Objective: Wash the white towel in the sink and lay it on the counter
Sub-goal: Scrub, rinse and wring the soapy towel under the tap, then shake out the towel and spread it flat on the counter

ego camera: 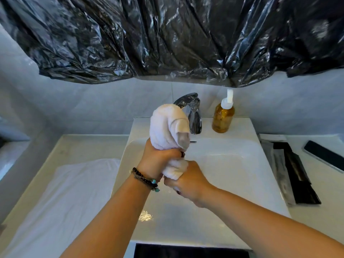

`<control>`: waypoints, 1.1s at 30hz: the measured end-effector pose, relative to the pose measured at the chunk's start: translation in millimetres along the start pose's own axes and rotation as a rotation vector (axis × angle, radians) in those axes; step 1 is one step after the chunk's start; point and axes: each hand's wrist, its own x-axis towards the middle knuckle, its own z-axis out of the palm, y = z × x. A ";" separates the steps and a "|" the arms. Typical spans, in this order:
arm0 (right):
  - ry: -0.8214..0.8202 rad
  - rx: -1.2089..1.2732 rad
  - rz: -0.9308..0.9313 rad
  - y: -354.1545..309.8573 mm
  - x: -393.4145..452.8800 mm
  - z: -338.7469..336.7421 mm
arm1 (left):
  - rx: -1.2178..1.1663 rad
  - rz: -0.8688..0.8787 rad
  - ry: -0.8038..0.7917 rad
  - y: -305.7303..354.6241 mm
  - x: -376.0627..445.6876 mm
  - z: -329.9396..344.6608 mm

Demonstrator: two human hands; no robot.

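The white towel [168, 127] is bunched into a thick roll and held upright over the white sink [232, 164]. My left hand [160, 159] grips the roll around its middle, with beaded bracelets on the wrist. Just below it, my right hand [188, 181] grips the towel's lower end. The roll's upper end bulges above my left fist, in front of the chrome tap [194, 116]. No water stream is visible at the tap.
An amber pump bottle [223, 116] stands right of the tap. White cloth [70, 192] covers the counter [93, 142] to the left. On the right counter lie black-and-grey packets [294, 170] and a dark phone [325, 155]. Black plastic sheeting [167, 38] hangs above.
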 end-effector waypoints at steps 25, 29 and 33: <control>-0.038 -0.881 0.297 48.5 -55.3 -60.4 | -0.444 -0.293 0.386 -22.8 -133.8 -21.0; 0.192 -0.778 -0.046 45.2 -88.0 -45.5 | -0.510 -0.236 0.270 -12.1 -154.0 -13.1; 0.037 -0.349 -0.171 12.0 -139.9 -13.6 | -0.595 -0.249 0.059 2.9 -167.3 -8.6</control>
